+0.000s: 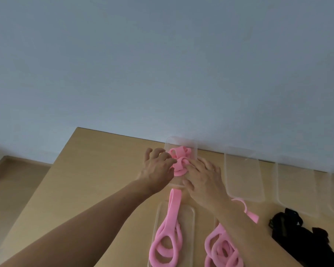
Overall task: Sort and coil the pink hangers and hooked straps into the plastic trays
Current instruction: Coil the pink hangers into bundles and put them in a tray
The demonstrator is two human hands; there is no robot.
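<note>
Pink coiled strap [180, 161] in far tray [193, 145], between left hand [157, 168] and right hand [206, 179]

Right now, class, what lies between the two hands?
A coiled pink strap, lying in a clear tray, sits between the left hand and the right hand. The head view shows this.

Looks like a plain indoor room set up for simple sorting work, home or workplace impossible to tell. Shows only a bare pale blue-grey wall [162, 64] with a light wooden surface [97, 170] pushed against it. Holds rows of clear plastic trays [243, 174], pink straps [174, 205] and black straps [300, 239]
</note>
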